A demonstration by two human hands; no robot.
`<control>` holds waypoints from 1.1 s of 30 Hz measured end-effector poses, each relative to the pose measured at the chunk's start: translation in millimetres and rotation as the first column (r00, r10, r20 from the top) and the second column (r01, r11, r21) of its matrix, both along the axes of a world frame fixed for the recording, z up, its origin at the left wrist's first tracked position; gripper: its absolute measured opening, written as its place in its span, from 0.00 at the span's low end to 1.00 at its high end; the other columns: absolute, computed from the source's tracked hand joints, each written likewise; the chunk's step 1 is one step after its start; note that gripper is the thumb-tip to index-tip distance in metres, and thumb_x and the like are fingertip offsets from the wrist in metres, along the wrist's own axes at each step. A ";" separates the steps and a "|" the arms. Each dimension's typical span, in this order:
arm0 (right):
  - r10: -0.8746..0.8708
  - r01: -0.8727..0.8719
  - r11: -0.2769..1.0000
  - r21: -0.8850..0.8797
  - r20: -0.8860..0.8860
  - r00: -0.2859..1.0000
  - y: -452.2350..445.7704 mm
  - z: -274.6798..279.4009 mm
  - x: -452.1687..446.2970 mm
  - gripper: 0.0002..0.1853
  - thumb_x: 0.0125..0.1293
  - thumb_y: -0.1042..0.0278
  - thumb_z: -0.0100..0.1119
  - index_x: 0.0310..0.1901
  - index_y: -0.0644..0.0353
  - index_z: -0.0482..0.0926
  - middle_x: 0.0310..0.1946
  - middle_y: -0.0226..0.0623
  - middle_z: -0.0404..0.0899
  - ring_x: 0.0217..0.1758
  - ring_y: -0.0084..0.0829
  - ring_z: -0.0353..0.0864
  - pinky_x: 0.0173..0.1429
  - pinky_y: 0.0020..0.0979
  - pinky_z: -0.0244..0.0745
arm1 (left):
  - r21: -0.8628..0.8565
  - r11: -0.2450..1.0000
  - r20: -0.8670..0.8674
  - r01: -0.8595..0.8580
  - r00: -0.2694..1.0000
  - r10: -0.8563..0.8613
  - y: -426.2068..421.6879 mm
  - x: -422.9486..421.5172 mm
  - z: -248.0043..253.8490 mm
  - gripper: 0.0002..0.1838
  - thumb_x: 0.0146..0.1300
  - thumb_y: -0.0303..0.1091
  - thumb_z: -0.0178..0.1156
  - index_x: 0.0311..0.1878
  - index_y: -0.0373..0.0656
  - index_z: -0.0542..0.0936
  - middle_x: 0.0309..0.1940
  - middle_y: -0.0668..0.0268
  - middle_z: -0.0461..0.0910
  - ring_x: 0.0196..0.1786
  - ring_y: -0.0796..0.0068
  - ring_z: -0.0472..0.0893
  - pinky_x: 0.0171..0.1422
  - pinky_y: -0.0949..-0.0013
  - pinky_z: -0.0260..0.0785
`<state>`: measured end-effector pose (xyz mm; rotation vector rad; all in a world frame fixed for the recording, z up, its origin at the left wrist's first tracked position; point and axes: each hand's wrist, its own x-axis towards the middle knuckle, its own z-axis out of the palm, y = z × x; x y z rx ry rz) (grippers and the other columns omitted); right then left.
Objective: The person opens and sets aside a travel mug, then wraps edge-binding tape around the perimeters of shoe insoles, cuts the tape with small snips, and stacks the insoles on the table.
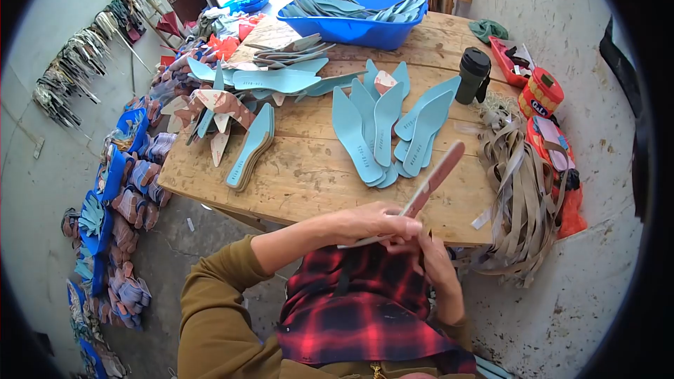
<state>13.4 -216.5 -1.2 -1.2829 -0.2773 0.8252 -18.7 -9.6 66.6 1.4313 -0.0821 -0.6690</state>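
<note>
Over the table's near edge, I hold a shoe insole on a slant, its reddish-brown side showing. My left hand is closed around its lower part. Against the same end, my right hand has its fingers bent in; their tips are partly hidden behind my left thumb. Just beyond my hands lie light-blue insoles in a fanned group, with more blue insoles to their right. A neat stack of insoles sits at the left, near a loose pile of insoles.
A blue basin full of insoles stands at the table's back. At right are a dark bottle, a red-and-yellow container and hanging beige straps. Blue trays and bundled shoe pieces line the floor at left. The wooden table ends before me.
</note>
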 end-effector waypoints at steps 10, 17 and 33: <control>-0.579 0.578 0.744 0.336 -0.109 0.808 9.9 13.3 -7.0 0.08 0.72 0.66 0.52 0.35 0.60 0.72 0.24 0.30 0.74 0.15 0.17 0.67 0.12 0.18 0.56 | 0.595 0.804 0.371 0.000 0.887 -0.275 13.7 -15.5 25.9 0.53 0.36 0.64 0.73 0.60 0.30 0.72 0.50 0.50 0.76 0.56 0.56 0.75 0.59 0.61 0.67; -0.616 0.647 0.734 0.206 -0.201 0.762 7.2 21.4 -17.2 0.05 0.71 0.69 0.51 0.41 0.60 0.73 0.26 0.32 0.75 0.20 0.17 0.72 0.16 0.17 0.61 | 0.597 0.802 0.406 0.007 0.860 -0.310 21.2 -2.7 27.1 0.49 0.37 0.59 0.76 0.59 0.34 0.74 0.51 0.52 0.77 0.56 0.58 0.76 0.59 0.61 0.68; -0.381 0.505 0.815 0.285 -0.392 0.837 -23.1 25.1 -30.5 0.07 0.67 0.72 0.54 0.44 0.65 0.75 0.26 0.34 0.77 0.20 0.19 0.72 0.16 0.21 0.62 | 0.462 0.879 0.351 0.118 0.886 -0.303 17.6 -11.6 -19.4 0.50 0.32 0.55 0.81 0.58 0.35 0.75 0.52 0.57 0.77 0.58 0.61 0.75 0.61 0.62 0.66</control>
